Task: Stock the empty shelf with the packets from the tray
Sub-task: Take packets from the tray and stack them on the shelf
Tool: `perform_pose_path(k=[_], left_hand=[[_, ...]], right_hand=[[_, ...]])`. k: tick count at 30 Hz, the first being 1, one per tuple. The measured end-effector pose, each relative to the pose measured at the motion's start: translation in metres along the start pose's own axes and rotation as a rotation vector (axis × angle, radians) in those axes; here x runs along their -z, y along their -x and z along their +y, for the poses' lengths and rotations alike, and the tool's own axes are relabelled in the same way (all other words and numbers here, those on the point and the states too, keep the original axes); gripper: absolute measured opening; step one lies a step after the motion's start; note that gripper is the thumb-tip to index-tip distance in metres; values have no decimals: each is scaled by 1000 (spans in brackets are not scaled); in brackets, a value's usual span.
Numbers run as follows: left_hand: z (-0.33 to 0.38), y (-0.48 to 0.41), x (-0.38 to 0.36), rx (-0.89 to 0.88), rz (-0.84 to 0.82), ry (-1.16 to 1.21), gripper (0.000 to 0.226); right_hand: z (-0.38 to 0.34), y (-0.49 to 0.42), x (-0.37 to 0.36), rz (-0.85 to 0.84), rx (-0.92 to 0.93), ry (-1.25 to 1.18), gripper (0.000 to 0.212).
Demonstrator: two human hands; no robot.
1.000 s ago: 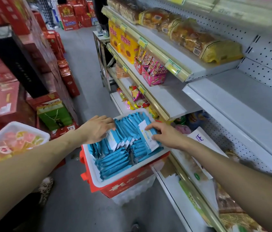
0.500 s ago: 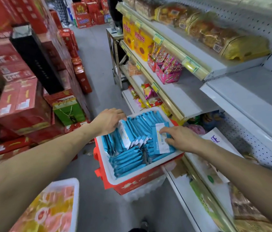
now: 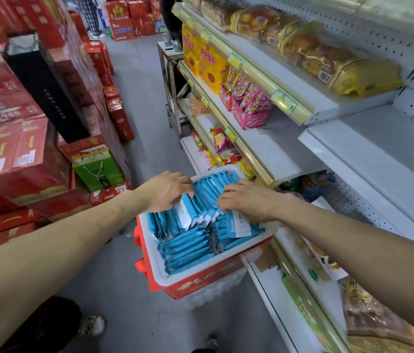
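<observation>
A white tray [image 3: 202, 275] full of blue-and-white packets [image 3: 188, 247] rests on a red box in the aisle. Both hands reach into its far half. My left hand [image 3: 166, 191] curls its fingers over the upright row of packets at the tray's left. My right hand [image 3: 248, 201] presses its fingers into the same row from the right, above a packet lying flat with its white side up. Whether either hand has closed on a packet is hidden by the fingers. The empty grey shelf [image 3: 389, 159] stretches along the right at chest height.
Stacks of red gift boxes [image 3: 22, 159] and a green box [image 3: 97, 169] wall the aisle's left side. Shelves to the right hold yellow biscuit boxes [image 3: 207, 63], pink snack cartons [image 3: 249, 108] and bagged bread [image 3: 328, 59]. Bagged goods fill the low shelf by my right forearm.
My right hand has moved left off the flat packet and into the upright row, closer to my left hand. The camera has tilted up and left; the tray of jelly cups has left the view.
</observation>
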State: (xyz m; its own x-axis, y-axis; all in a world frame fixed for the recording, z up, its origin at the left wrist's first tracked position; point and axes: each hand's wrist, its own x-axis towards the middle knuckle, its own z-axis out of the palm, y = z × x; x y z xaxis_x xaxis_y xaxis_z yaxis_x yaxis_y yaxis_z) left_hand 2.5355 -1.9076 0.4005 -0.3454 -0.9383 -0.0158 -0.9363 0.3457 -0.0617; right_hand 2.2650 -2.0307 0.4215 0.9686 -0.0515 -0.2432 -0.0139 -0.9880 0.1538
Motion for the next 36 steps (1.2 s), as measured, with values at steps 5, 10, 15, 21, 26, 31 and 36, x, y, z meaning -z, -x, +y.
perform_pose_path(k=[5,10,15,21,26,31,36], left_hand=[[1,9,0,7,-35,17,41],[1,10,2,2,-85,16,47],[1,8,1,-6,-92,-11,42],[-1,4,-1,-22,-107,-67,33],[-2,0,4,-27,-147,-77,23],[-4,4,8,-47,-166,-40,17],[-7,11,19,-2,-130,114,24]], right_hand=[[3,-2,0,12,53,100,54],[5,-1,-3,-56,59,169,47],[10,7,1,-10,51,209,28],[17,16,24,65,-64,34,16],[7,26,32,35,-188,-275,26],[-7,32,4,34,-116,-263,24],[-1,37,-4,-38,-139,-364,39]])
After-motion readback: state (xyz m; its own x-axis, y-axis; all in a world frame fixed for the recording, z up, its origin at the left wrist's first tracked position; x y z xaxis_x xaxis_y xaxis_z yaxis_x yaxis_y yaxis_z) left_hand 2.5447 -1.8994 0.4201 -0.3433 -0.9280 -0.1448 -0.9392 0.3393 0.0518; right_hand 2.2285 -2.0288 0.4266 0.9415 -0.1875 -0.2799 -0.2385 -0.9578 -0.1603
